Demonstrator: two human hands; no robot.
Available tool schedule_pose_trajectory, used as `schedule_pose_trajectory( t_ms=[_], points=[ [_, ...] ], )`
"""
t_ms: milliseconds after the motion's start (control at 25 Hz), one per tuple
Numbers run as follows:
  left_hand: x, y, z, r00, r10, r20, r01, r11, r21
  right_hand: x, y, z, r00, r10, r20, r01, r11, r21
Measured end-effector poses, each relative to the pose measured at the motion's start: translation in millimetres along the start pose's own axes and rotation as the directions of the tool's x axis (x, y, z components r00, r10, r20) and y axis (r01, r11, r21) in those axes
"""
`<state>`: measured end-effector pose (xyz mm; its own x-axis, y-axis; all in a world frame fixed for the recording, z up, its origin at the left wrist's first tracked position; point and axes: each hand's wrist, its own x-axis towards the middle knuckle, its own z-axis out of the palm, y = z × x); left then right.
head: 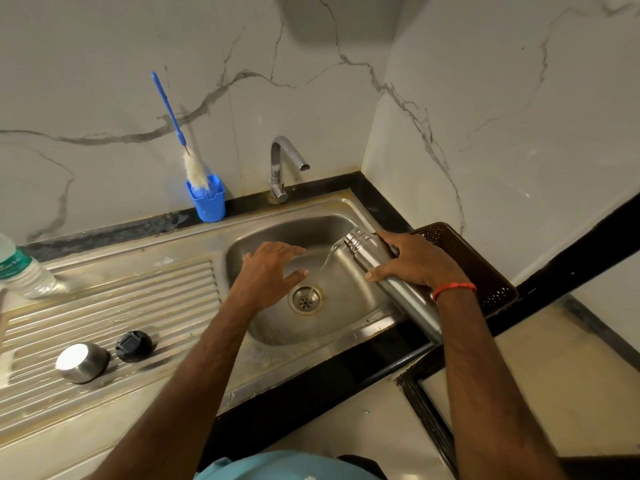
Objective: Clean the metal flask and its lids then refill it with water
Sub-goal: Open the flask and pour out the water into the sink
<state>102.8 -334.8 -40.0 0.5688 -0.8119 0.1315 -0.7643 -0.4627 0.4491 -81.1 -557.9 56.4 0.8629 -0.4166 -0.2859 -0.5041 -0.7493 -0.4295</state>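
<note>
My right hand grips the metal flask around its upper body and holds it tilted, mouth down to the left, over the steel sink. A thin stream of water runs from its mouth toward the drain. My left hand hovers open over the basin, fingers spread, holding nothing. On the ribbed drainboard to the left lie the steel cap and the black inner lid. The tap stands behind the basin with no water coming from it.
A blue holder with a blue-handled bottle brush stands against the back wall. A plastic water bottle lies at the far left. A dark perforated basket sits on the counter to the right of the sink.
</note>
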Motion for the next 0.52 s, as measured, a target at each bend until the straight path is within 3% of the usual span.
schedule_pose_trajectory(
  t_ms=[520],
  points=[
    [3.4, -4.2, 0.0, 1.000, 0.000, -0.013, 0.000, 1.000, 0.023, 1.1, -1.5, -8.9, 1.000, 0.004, -0.016, -0.004, 1.000, -0.002]
  ],
)
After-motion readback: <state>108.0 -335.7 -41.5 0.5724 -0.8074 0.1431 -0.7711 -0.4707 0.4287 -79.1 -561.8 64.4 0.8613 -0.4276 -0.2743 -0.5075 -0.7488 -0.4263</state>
